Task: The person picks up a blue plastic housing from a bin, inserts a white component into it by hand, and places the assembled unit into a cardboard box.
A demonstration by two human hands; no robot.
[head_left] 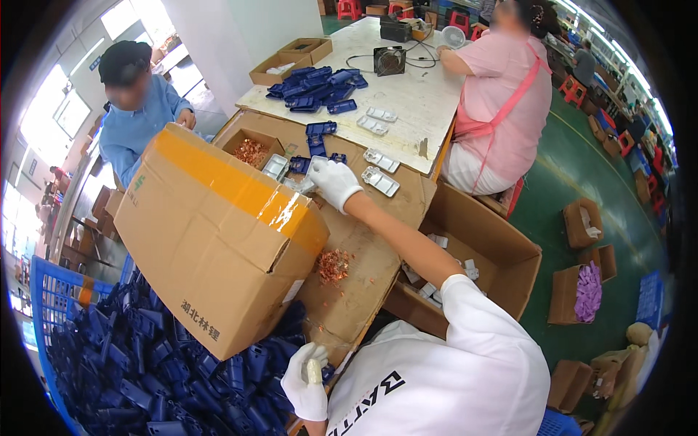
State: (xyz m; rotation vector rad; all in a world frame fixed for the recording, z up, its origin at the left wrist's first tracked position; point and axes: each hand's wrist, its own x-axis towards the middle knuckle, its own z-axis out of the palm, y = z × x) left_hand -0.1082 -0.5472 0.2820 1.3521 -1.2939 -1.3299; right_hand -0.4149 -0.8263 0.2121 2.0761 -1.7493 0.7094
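My right hand (336, 184), in a white glove, reaches across the cardboard-covered bench. Its fingers are closed at a light grey plastic housing (304, 186), which they partly cover. Beside it are another light housing (276, 167) and several dark blue housings (317, 145). To the right of this hand lie two more light housings, one nearer (380, 182) and one farther (382, 160). Low at the bench's near edge is my left hand (305, 381), gloved, fingers curled in. Whatever those fingers hold is hidden. Small copper-coloured parts (334, 267) form a loose pile between my hands.
A large taped carton (211, 232) leans over the bench's left side, above a blue crate (54, 291) full of blue housings. An open carton (494, 251) with light parts stands right. A co-worker in pink (502, 102) sits beyond; another in blue (145, 109) sits left.
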